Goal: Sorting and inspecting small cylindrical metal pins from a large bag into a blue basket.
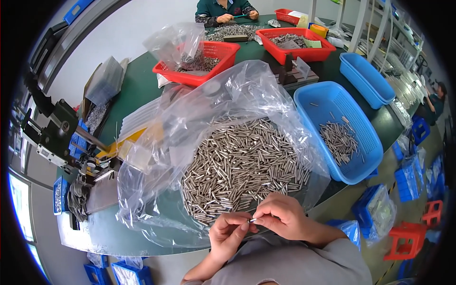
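Both of my hands meet close to my body at the table's near edge. My left hand (230, 233) and my right hand (281, 216) pinch one small metal pin (252, 220) between their fingertips; most of it is hidden by the fingers. Just beyond them lies a large heap of metal pins (247, 166), spread over an opened clear plastic bag (156, 190). Right of the heap, a blue perforated basket (313, 102) holds a smaller pile of pins (338, 142).
Two red baskets (225, 59) (308, 54) with metal parts stand farther back. A second blue basket (368, 78) is at the right. A black bench device (59, 126) stands left. Across the green table (142, 85), a co-worker's hands (225, 18) handle a thin teal tool. Stools and crates fill the floor right.
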Demonstrator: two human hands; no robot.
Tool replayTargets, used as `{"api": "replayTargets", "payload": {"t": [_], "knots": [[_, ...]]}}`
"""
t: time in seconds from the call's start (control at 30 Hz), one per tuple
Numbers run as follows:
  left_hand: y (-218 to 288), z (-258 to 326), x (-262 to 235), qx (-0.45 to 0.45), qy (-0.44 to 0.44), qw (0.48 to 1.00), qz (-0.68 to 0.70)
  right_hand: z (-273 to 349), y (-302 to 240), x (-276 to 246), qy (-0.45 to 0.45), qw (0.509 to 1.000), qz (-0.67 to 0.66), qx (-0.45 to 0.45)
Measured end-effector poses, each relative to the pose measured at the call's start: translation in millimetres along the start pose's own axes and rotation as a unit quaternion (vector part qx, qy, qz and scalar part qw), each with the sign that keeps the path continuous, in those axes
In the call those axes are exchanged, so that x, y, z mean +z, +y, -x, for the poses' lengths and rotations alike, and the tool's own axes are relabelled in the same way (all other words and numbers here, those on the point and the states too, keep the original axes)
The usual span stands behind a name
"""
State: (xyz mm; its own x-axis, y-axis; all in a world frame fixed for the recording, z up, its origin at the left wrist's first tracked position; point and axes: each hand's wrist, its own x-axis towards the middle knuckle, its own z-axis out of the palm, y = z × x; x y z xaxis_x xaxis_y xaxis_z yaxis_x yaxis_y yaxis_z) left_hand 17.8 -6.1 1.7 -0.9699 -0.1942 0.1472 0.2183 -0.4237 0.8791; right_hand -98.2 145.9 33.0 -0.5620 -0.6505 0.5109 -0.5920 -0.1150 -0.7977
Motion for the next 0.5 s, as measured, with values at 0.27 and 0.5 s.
{"api": "replayTargets", "payload": {"t": [0.27, 0.5], "knots": [[-0.7, -0.3, 3.9, 0.007, 0.032, 0.999, -0.022, 0.2, 7.6, 9.0, 0.018, 0.999, 0.013, -0.043], [-4.4, 5.3, 1.1, 0.017, 0.033, 0.999, -0.008, 8.0, -7.9, -22.5, 0.123, 0.987, 0.096, -0.023]]}}
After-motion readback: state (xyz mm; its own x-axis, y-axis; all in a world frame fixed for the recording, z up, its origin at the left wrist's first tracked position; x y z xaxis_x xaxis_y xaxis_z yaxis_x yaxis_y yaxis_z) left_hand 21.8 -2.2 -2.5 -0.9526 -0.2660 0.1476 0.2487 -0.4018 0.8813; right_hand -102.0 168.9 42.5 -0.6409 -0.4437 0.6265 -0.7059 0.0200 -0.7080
